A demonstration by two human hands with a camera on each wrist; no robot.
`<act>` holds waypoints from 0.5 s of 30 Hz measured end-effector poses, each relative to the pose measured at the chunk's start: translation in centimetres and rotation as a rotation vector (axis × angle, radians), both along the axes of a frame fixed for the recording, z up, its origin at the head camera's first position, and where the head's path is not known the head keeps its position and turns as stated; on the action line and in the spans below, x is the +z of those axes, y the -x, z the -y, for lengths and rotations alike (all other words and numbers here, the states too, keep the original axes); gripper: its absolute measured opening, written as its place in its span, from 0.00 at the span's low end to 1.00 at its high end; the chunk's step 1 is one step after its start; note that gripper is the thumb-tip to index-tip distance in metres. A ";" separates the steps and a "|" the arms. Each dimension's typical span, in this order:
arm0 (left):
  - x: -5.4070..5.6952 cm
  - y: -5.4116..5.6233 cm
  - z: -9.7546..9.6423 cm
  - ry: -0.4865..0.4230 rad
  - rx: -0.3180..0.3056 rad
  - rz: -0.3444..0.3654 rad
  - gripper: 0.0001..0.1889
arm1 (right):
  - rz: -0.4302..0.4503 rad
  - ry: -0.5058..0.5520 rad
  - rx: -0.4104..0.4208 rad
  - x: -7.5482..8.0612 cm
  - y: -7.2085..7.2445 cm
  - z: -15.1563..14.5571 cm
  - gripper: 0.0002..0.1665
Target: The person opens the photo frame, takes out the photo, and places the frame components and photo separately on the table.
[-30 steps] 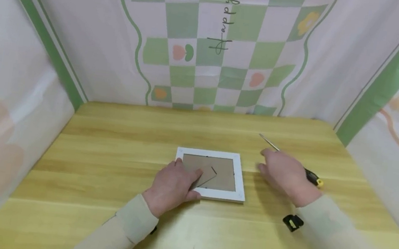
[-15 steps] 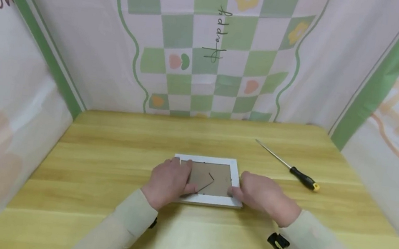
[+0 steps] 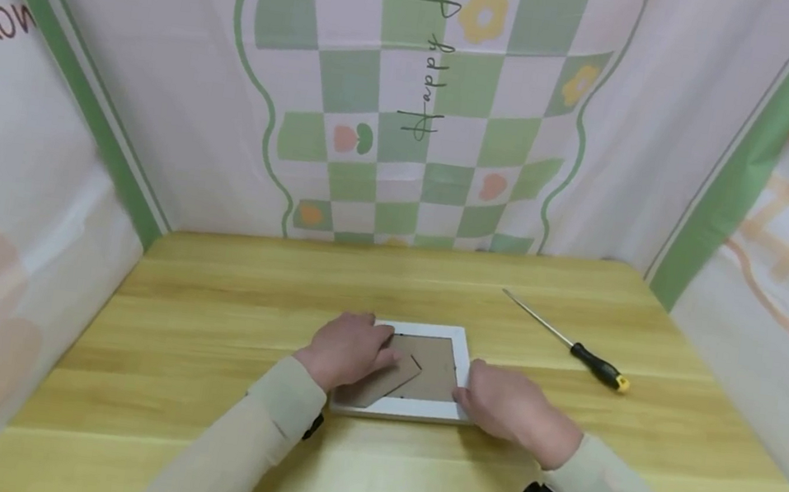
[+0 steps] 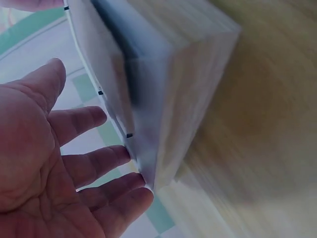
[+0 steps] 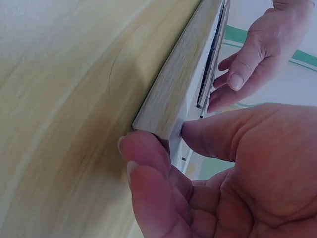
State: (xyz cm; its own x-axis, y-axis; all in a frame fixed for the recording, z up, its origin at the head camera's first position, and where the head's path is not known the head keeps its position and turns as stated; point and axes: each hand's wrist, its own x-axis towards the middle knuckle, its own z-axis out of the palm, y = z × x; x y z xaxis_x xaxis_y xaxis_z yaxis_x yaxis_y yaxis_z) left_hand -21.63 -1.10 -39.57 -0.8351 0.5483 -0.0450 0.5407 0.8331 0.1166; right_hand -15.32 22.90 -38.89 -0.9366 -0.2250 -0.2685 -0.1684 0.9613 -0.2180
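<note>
A white picture frame (image 3: 418, 409) lies back side up on the table, its brown backing board (image 3: 437, 368) showing. A brown stand flap (image 3: 368, 388) slants across the board and over the frame's lower left border. My left hand (image 3: 347, 348) is over the frame's left part. In the left wrist view the fingers of that hand (image 4: 59, 163) are spread and loosely straight, fingertips right at the frame's back. My right hand (image 3: 516, 403) grips the frame's right side; in the right wrist view its thumb is on the back and curled fingers are at the outer edge.
A flat-tipped screwdriver (image 3: 596, 366) with a black and yellow handle lies to the right behind the right hand. The wooden table (image 3: 224, 290) is bounded by patterned cloth (image 3: 161, 82) at the back and both sides.
My right hand has let go of the screwdriver, leaving it on the table, and moved left to grip the frame's right edge. My left hand has shifted slightly over the frame's back.
</note>
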 end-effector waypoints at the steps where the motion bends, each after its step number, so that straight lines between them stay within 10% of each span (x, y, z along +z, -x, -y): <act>1: 0.0 0.0 0.0 0.007 0.003 -0.005 0.22 | 0.002 0.000 -0.002 0.0 0.0 0.0 0.22; 15: -0.4 -0.5 0.6 -0.037 -0.012 -0.025 0.17 | 0.024 0.037 -0.045 -0.1 1.2 -0.6 0.16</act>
State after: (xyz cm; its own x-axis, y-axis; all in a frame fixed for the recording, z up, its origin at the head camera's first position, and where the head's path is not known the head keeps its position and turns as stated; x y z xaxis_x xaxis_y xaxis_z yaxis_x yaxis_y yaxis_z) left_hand -21.11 -1.73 -39.93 -0.8290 0.5592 -0.0041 0.5537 0.8220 0.1333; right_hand -16.56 23.48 -38.97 -0.9394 -0.1927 -0.2835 -0.1191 0.9590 -0.2572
